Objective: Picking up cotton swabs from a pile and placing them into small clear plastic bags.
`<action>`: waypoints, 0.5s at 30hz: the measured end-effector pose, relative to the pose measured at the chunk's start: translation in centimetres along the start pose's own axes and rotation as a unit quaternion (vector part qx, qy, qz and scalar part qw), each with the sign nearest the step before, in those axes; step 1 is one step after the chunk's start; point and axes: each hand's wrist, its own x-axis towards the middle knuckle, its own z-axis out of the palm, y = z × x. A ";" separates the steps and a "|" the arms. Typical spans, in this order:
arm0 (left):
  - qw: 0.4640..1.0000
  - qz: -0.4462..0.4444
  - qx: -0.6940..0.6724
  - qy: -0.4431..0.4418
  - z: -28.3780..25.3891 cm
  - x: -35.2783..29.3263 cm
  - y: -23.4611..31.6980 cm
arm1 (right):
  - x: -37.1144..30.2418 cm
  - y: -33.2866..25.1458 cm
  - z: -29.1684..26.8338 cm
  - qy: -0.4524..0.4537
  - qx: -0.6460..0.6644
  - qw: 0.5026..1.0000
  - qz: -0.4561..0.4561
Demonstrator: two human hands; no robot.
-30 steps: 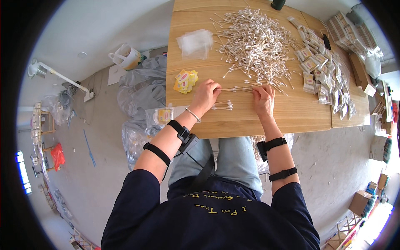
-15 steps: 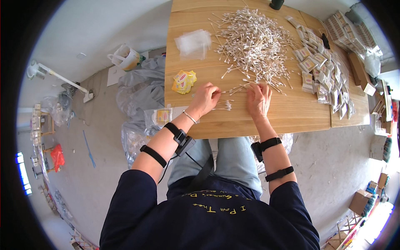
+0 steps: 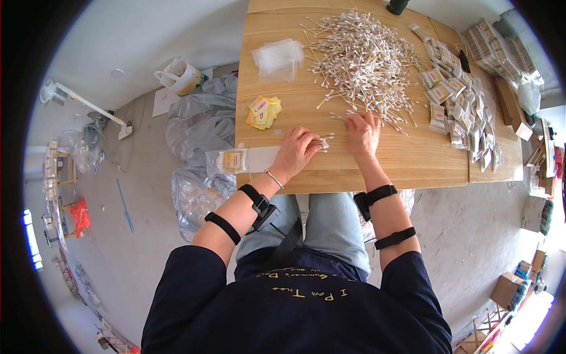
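A big loose heap of cotton swabs [image 3: 368, 56] covers the far middle of the wooden table. My left hand [image 3: 296, 152] is closed around a small bunch of cotton swabs [image 3: 323, 142], their white tips sticking out to the right of the fingers. At the heap's near edge, my right hand [image 3: 364, 134] has its fingers bent and pinched on a few swabs, whose ends show left of the fingertips. Left of my left hand lies a clear bag of swabs with a yellow card [image 3: 232, 160], beside a white sheet [image 3: 262, 159].
Yellow cards [image 3: 263, 112] lie stacked near the table's left edge, with clear empty bags [image 3: 278, 59] beyond them. Many filled swab packs [image 3: 454, 100] are piled at the right. A cardboard box [image 3: 512, 107] stands past them. Grey plastic sheeting [image 3: 197, 127] lies left of the table.
My left hand has come down and closed over the swabs that lay loose between my hands. My right hand has shifted slightly, its fingers drawing together at the heap's edge.
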 end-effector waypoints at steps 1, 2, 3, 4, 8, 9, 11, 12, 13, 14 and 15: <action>1.000 -0.009 0.003 -0.006 -0.1 0.0 0.1 | -0.4 -1.1 0.5 -0.022 0.023 0.999 -0.024; 1.000 -0.010 0.003 -0.005 0.0 0.0 0.3 | -0.8 -2.0 0.8 -0.044 0.045 0.997 -0.047; 0.999 -0.005 0.011 0.041 -0.1 0.0 0.7 | -1.1 -2.9 1.0 -0.046 0.047 0.997 -0.048; 0.996 -0.001 0.019 0.087 -0.2 0.1 0.9 | -1.4 -3.8 1.0 -0.068 0.086 0.993 -0.048; 0.997 -0.008 0.042 0.060 -0.5 0.5 0.9 | -1.5 -3.2 0.2 -0.090 0.122 0.987 -0.052; 0.998 0.002 0.048 0.050 -0.4 0.5 0.8 | -1.5 -2.9 0.0 -0.092 0.122 0.987 -0.053; 0.998 0.010 0.053 0.041 -0.2 0.4 0.6 | -1.5 -2.4 -0.4 -0.097 0.124 0.986 -0.063; 0.997 0.011 0.048 0.054 -0.1 0.3 0.3 | -1.5 -2.1 -0.5 -0.099 0.125 0.985 -0.068; 0.997 0.012 0.043 0.068 0.0 0.2 0.1 | -1.4 -1.9 -0.6 -0.099 0.125 0.985 -0.069; 0.997 0.011 0.043 0.068 0.1 0.1 -0.1 | -1.3 -1.8 -0.6 -0.093 0.119 0.986 -0.064; 0.996 0.018 0.039 0.077 0.3 0.2 -0.1 | -1.2 -1.3 -0.5 -0.086 0.111 0.988 -0.060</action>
